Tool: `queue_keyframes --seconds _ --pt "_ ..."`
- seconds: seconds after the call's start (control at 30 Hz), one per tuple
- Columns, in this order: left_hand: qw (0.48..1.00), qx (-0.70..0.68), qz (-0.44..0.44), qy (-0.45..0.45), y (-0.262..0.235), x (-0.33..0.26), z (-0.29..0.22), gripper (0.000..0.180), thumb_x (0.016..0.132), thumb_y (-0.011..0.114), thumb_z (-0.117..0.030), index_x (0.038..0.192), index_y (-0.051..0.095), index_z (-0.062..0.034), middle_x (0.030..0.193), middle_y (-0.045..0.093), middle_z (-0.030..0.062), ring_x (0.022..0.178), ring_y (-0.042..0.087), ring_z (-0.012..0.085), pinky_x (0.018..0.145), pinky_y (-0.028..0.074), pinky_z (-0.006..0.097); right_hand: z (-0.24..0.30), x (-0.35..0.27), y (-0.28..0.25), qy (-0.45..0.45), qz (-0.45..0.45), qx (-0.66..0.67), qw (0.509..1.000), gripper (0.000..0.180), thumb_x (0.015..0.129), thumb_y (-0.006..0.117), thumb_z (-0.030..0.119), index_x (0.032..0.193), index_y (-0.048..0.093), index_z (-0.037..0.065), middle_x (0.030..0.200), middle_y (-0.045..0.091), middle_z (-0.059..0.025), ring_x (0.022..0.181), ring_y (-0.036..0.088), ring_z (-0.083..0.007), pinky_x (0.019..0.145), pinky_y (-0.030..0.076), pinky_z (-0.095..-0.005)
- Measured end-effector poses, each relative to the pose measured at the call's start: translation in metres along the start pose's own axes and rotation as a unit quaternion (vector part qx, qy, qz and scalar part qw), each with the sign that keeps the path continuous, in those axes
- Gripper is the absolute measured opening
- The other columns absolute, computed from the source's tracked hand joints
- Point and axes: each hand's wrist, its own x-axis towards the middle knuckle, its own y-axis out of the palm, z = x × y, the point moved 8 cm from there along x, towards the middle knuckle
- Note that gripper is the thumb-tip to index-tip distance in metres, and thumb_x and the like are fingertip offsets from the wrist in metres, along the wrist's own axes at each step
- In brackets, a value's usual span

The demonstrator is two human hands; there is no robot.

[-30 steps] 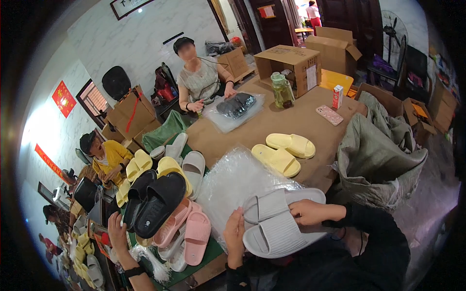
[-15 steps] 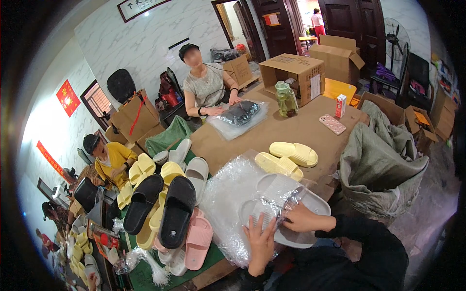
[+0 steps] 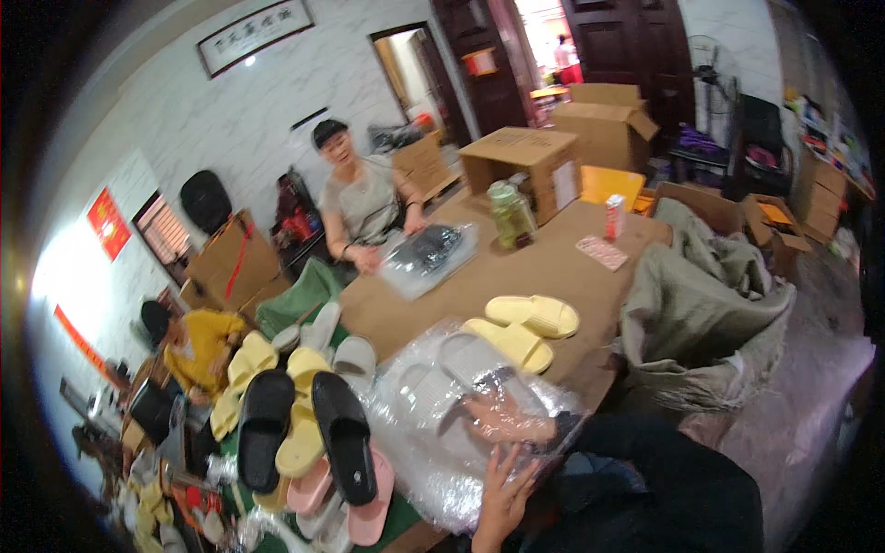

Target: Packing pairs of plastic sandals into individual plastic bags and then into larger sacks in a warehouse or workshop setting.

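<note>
A pair of light grey slippers [image 3: 426, 392] lies inside a clear plastic bag [image 3: 433, 484] at the table's near edge. My right hand [image 3: 505, 417] reaches into the bag, fingers closed on the heel ends of the slippers; film and blur partly veil it. My left hand [image 3: 505, 487] rests at the bag's near edge, fingers spread against the film. Just beyond the bag sits a pair of yellow slippers [image 3: 533, 316]. To the left, black slippers [image 3: 346, 433] top a heap with yellow and pink slippers [image 3: 371, 516].
Across the table [image 3: 590, 276], a co-worker touches a bagged dark item [image 3: 438, 247]. A green bottle [image 3: 512, 217], cardboard box [image 3: 521, 152], small carton [image 3: 614, 217] and pink phone [image 3: 601, 252] stand or lie there. A grey-green sack [image 3: 696, 309] hangs at the right. Another person in yellow sits left.
The grey slippers have moved leftward, deeper into the bag, with my right hand following inside. My left hand has shifted toward the bag's near edge. The head view has turned slightly.
</note>
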Motion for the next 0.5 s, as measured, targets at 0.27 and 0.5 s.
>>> queue_keyframes --seconds 0.27,0.5 --pt "0.976 0.020 -0.043 -0.214 0.030 -0.052 0.049 0.053 0.082 0.063 -0.015 0.129 0.044 0.0003 0.138 0.024 0.0349 0.128 0.023 0.0499 0.106 0.024 0.045 -0.015 -0.005 0.051 -0.166 0.011 0.054 0.985 0.058 0.083 0.055 0.032 0.137 0.038 0.019 0.137 0.034 -0.0221 0.124 0.034 -0.0427 0.097 0.035 -0.0500" --pt "0.950 -0.012 -0.084 -0.300 0.052 -0.108 0.105 0.069 0.083 0.064 -0.020 0.136 0.028 0.0063 0.139 0.020 0.0351 0.130 0.021 0.0474 0.105 0.024 0.047 -0.029 -0.064 0.064 -0.090 0.238 -0.121 0.959 0.069 0.077 0.043 0.066 0.139 0.030 0.038 0.148 0.022 -0.0134 0.135 0.020 -0.0414 0.099 0.011 -0.0698"
